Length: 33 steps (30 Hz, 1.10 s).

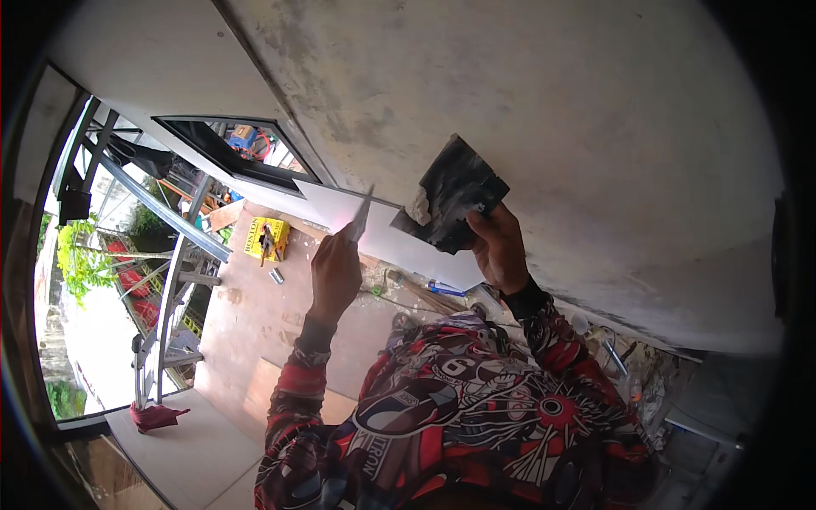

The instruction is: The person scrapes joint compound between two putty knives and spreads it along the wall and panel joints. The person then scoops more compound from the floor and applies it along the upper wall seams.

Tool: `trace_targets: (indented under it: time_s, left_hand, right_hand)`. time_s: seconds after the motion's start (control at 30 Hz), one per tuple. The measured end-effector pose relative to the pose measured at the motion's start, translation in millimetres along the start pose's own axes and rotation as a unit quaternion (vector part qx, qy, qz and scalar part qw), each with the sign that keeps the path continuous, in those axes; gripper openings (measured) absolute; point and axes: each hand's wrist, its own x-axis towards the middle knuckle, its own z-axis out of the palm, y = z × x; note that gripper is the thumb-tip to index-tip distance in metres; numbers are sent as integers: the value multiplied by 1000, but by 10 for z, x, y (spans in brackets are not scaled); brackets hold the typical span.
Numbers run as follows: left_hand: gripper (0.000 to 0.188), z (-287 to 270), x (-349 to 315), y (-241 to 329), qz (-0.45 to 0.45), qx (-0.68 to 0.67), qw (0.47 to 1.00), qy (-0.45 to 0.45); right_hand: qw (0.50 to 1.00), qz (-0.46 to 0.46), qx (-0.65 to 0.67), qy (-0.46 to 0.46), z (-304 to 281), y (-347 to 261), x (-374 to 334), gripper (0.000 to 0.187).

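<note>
My left hand [337, 274] is closed round the handle of a putty knife [364, 212], its thin blade pointing up and seen nearly edge-on. In my right hand [500, 248] is a dark, roughly square plate [463, 183], gripped at its lower right corner with the thumb on top. A lump of whitish putty [418, 206] sits along the plate's left edge, and pale smears mark its face. The knife and the plate are apart. Both are held up in front of a grey, patchy plastered wall [595, 127].
A dark-framed window opening [246, 153] is left of the wall. Below lie a yellow box [268, 238] with tools on it and a small metal can [276, 275]. A metal ladder-like frame [170, 297] stands at left, near a red cloth [157, 417]. Clutter [637, 374] lines the wall's foot.
</note>
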Motion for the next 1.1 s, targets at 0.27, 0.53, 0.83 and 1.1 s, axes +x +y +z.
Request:
trace_targets:
  time_s: [0.27, 0.53, 0.83, 1.1]
  left_hand:
    - [24, -127, -201, 437, -250, -508, 822, 50]
    - [32, -593, -142, -92, -213, -658, 715, 103]
    - [40, -876, -42, -129, 54, -107, 990, 76]
    - [40, -868, -336, -530, -1, 15, 999, -33]
  right_hand:
    - [912, -116, -394, -10, 204, 246, 36, 31]
    - [731, -104, -657, -154, 485, 377, 21, 32]
    - [990, 132, -38, -21, 883, 591, 101, 27]
    - [989, 126, -43, -59, 1040, 451, 207, 32]
